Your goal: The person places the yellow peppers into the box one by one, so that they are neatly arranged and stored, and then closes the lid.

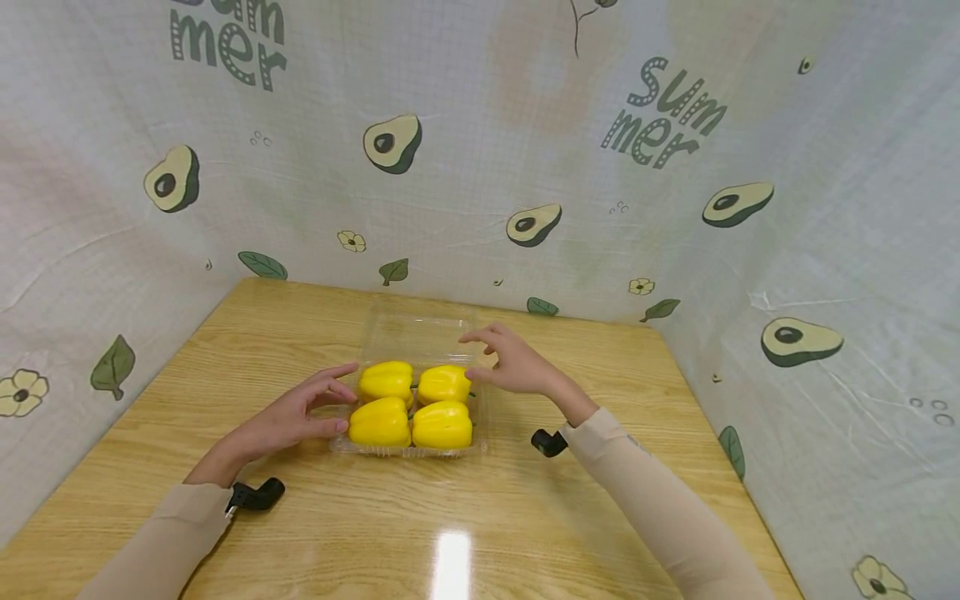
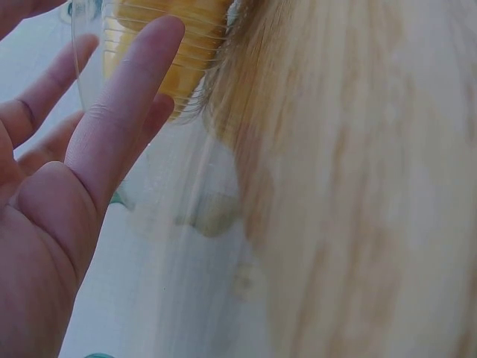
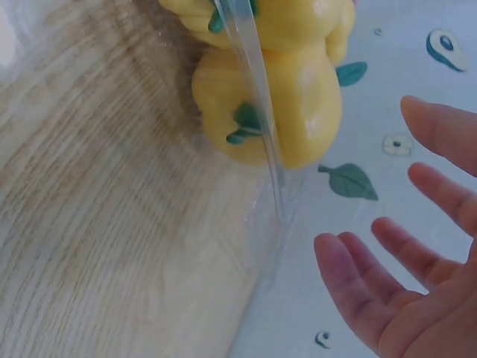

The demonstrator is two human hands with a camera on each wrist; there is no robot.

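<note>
Several yellow bell peppers (image 1: 380,423) with green stems sit in a clear plastic clamshell box (image 1: 483,446), whose lid (image 1: 408,336) lies folded back behind them. At the left side of the box is my left hand (image 1: 303,411), its fingers spread and thumb near the front left pepper. In the left wrist view its fingers lie in front of the ribbed plastic wall (image 2: 195,71). My right hand (image 1: 521,364) hovers by the back right pepper (image 1: 444,384), fingers loosely bent with nothing between them. The right wrist view shows that hand (image 3: 417,306) apart from the box rim (image 3: 261,104).
The box stands on a light wooden table (image 1: 360,533). A pale curtain (image 1: 465,183) printed with avocados and leaves hangs behind and along both sides. Each wrist carries a small black camera (image 1: 258,495) by its beige sleeve (image 1: 645,492).
</note>
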